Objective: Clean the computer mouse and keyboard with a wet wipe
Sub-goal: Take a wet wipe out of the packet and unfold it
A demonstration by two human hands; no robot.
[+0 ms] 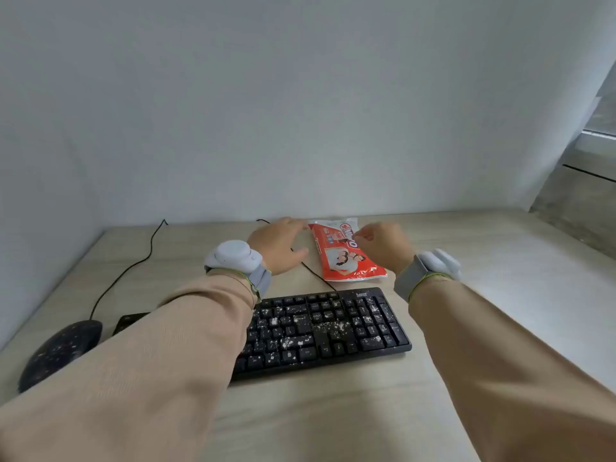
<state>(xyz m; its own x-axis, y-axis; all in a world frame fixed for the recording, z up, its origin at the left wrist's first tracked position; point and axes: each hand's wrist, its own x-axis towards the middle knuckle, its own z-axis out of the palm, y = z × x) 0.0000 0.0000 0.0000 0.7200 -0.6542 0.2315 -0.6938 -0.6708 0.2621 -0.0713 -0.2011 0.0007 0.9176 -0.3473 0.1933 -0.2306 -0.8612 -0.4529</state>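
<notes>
Pale wood worktop (483, 261) against grey wall (300, 95): white-specked black keyboard (333, 328) centre, mouse (60, 351) at its left, red wipes pack (346, 253) behind it; left hand (280, 245) fingers spread loose beside pack, right hand (383, 246) fingers curled over pack, grip unclear.

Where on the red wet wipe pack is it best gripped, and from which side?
Probably grip the wet wipe pack across its narrow width near the middle, coming from above. It lies flat on the desk, long axis pointing away, so both long edges are reachable. The left hand is open at its left edge; the right hand curls over its right.
</notes>
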